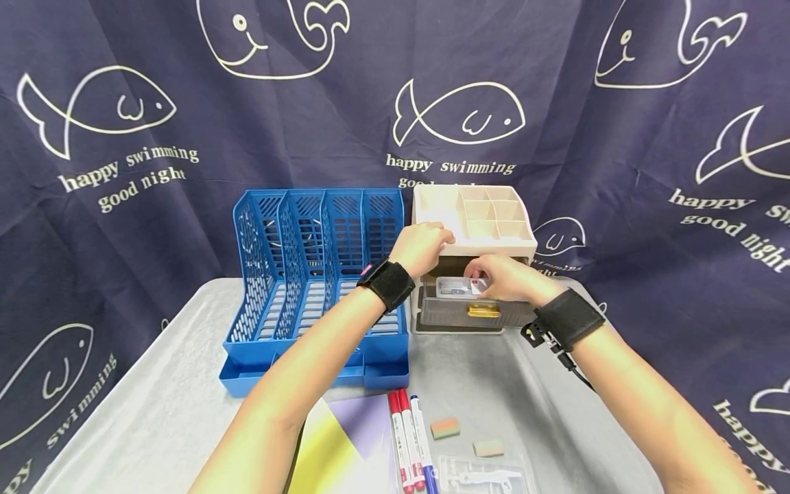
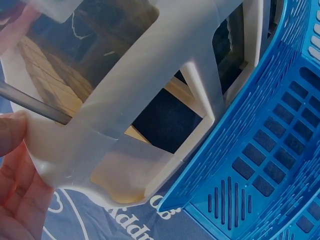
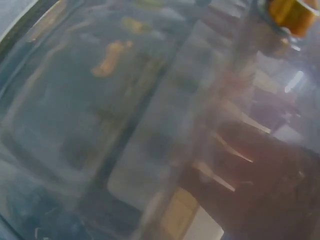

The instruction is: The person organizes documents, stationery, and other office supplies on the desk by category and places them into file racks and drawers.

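A cream desk organizer [image 1: 494, 219] stands at the back of the table, its grey see-through drawer [image 1: 469, 314] with a gold handle [image 1: 483, 311] pulled out. My left hand [image 1: 426, 245] grips the organizer's top front-left edge; in the left wrist view the palm [image 2: 12, 165] lies against the cream plastic [image 2: 150, 100]. Over the open drawer, my right hand [image 1: 496, 278] pinches a small clear case [image 1: 457, 287] with a red-and-white label. The right wrist view is blurred, showing only the drawer wall [image 3: 125, 115] and the gold handle [image 3: 292, 12].
A blue file rack [image 1: 315, 274] stands right beside the organizer's left side. Near the front edge of the grey table [image 1: 154, 412] lie yellow and purple paper [image 1: 345, 446], three markers [image 1: 410, 439], two erasers [image 1: 446, 428] and a clear packet [image 1: 481, 473]. A dark curtain hangs behind.
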Action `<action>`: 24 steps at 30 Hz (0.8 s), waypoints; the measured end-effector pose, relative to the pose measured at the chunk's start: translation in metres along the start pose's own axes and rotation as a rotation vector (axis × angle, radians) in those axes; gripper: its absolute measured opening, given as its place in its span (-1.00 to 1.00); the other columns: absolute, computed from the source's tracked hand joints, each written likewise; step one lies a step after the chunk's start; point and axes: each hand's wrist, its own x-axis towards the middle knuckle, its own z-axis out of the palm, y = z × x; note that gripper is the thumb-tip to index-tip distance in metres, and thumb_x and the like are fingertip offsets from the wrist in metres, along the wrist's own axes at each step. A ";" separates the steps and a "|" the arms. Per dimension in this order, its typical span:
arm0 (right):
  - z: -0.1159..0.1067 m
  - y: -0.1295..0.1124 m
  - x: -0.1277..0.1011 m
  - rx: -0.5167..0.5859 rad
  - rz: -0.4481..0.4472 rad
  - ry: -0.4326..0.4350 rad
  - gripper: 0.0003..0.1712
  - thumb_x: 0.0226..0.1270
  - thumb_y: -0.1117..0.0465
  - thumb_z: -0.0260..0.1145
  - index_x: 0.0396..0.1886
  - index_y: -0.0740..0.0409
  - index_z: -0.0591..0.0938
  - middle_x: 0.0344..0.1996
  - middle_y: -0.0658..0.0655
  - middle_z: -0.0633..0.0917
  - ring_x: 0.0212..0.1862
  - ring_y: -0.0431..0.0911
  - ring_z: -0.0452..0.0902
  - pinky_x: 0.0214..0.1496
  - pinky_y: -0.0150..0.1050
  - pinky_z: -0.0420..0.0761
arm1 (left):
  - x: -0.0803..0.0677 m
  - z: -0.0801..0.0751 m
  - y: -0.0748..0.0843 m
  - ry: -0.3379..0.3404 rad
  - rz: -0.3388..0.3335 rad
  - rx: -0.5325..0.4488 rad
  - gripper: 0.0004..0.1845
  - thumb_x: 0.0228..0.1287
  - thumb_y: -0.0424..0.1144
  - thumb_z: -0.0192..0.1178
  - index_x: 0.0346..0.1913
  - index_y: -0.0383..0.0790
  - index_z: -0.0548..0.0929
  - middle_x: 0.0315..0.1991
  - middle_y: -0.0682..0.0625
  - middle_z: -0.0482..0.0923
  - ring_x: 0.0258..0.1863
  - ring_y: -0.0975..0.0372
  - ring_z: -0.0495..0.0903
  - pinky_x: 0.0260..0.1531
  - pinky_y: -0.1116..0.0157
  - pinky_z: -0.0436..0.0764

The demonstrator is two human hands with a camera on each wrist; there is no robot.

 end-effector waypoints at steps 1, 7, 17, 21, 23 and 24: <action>0.001 0.001 0.000 0.000 0.005 -0.006 -0.68 -0.17 0.39 0.44 -0.30 0.30 0.63 -0.41 0.09 0.60 -0.31 -0.06 0.48 -0.21 -0.18 0.48 | 0.000 0.000 0.000 0.001 0.001 -0.001 -0.76 0.22 -0.36 0.21 -0.08 -0.04 0.71 -0.14 0.06 0.66 -0.15 0.19 0.64 -0.17 0.26 0.60; 0.002 0.004 0.001 0.025 0.013 -0.028 -0.68 -0.14 0.40 0.44 -0.27 0.30 0.63 -0.39 0.10 0.62 -0.28 -0.04 0.50 -0.16 -0.14 0.50 | 0.000 0.000 0.000 0.001 -0.007 -0.007 -0.76 0.23 -0.35 0.20 -0.08 -0.03 0.71 -0.14 0.07 0.66 -0.15 0.19 0.64 -0.17 0.27 0.60; 0.005 0.007 0.002 0.038 0.022 -0.053 -0.67 -0.13 0.37 0.45 -0.27 0.29 0.63 -0.39 0.09 0.63 -0.29 -0.05 0.51 -0.17 -0.15 0.51 | -0.001 0.000 -0.001 -0.003 -0.009 -0.016 -0.76 0.24 -0.36 0.20 -0.08 -0.04 0.70 -0.13 0.06 0.66 -0.14 0.19 0.64 -0.16 0.27 0.60; 0.006 0.008 0.003 0.041 0.032 -0.053 -0.66 -0.14 0.36 0.47 -0.27 0.28 0.63 -0.39 0.09 0.63 -0.28 -0.05 0.51 -0.16 -0.14 0.51 | 0.000 0.000 -0.001 0.000 -0.014 -0.019 -0.77 0.25 -0.34 0.20 -0.08 -0.04 0.70 -0.14 0.06 0.66 -0.14 0.19 0.64 -0.16 0.27 0.60; 0.007 0.009 0.003 0.040 0.033 -0.052 -0.66 -0.14 0.37 0.46 -0.26 0.28 0.63 -0.39 0.09 0.63 -0.28 -0.05 0.52 -0.15 -0.14 0.51 | 0.000 0.000 -0.001 -0.004 -0.015 -0.016 -0.77 0.25 -0.34 0.19 -0.08 -0.03 0.70 -0.14 0.06 0.66 -0.13 0.19 0.64 -0.16 0.27 0.60; 0.007 0.009 0.003 0.040 0.035 -0.052 -0.66 -0.14 0.38 0.46 -0.26 0.28 0.63 -0.38 0.09 0.63 -0.28 -0.05 0.52 -0.15 -0.14 0.51 | 0.000 0.000 -0.001 -0.006 -0.014 -0.017 -0.77 0.25 -0.34 0.19 -0.08 -0.03 0.70 -0.13 0.06 0.66 -0.13 0.19 0.64 -0.15 0.27 0.60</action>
